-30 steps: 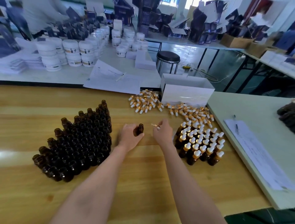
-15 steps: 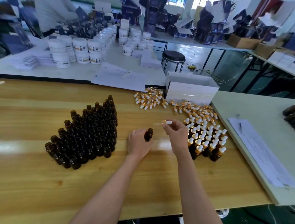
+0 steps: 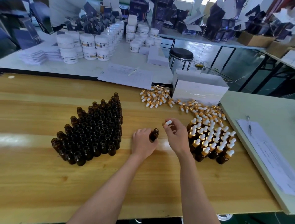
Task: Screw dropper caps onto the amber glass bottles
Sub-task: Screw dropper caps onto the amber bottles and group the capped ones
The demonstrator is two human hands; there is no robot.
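Gripping amber bottle [image 3: 154, 135], left hand [image 3: 142, 144]; right hand [image 3: 176, 137] pinching dropper cap [image 3: 168, 123]

light: bright daylight from windows [image 3: 190, 1] at far end
glare: pale streaks on wooden table [image 3: 19, 138]
shadows: soft, short
edges: wide-angle bending, far cartons [image 3: 220, 20] blurred

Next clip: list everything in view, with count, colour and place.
wooden table: one, tan, foreground
open bottles: many, amber, clustered on its left
capped bottles: many, amber with white-gold caps, on its right
white box: one, far table edge
loose dropper caps: pile, white-gold, beside white box
jars: many, white, rear table
stool: one, black seat, behind box
papers: several, white, right side table
held bottle: one, amber, uncapped, centre
held dropper cap: one, white-gold, apart from bottle
left hand: grips held bottle
right hand: pinches held dropper cap
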